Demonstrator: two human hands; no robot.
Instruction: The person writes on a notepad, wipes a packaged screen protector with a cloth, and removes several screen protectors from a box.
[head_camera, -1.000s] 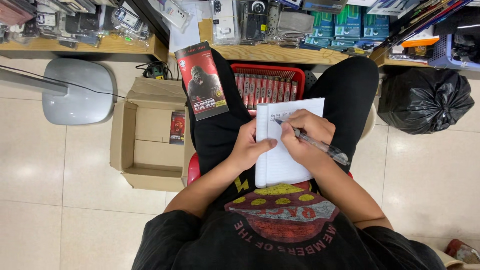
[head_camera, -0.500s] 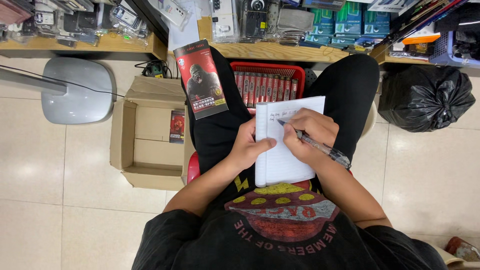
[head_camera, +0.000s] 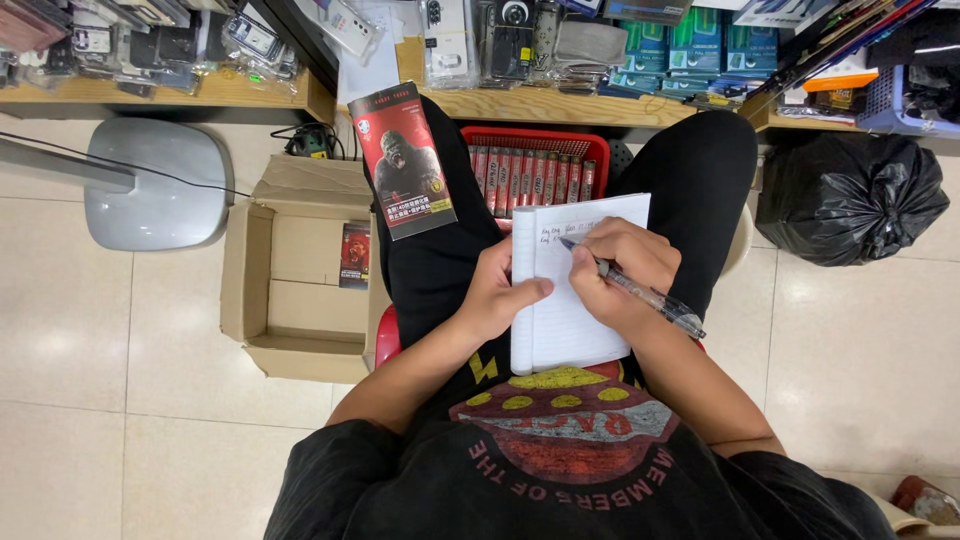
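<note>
On the lap, a notepad (head_camera: 572, 300) is steadied by the left hand (head_camera: 497, 296) while the right hand (head_camera: 618, 272) writes with a pen (head_camera: 632, 288).

Since a moment ago little has changed: the right hand has slid slightly along the top lines of the page, and the left hand stays put on the pad's left edge. The right grip is closed around the pen, whose tip touches the paper near the upper part of the page while its barrel slants down to the right past the hand. The left grip is curled over the spine side, thumb lying on the page. A red packet (head_camera: 408, 172) rests on the left thigh, just beside a red basket (head_camera: 538, 150) of similar packets; a cardboard box (head_camera: 290, 280) sits on the floor to the left, and a black bag (head_camera: 850, 196) to the right.
</note>
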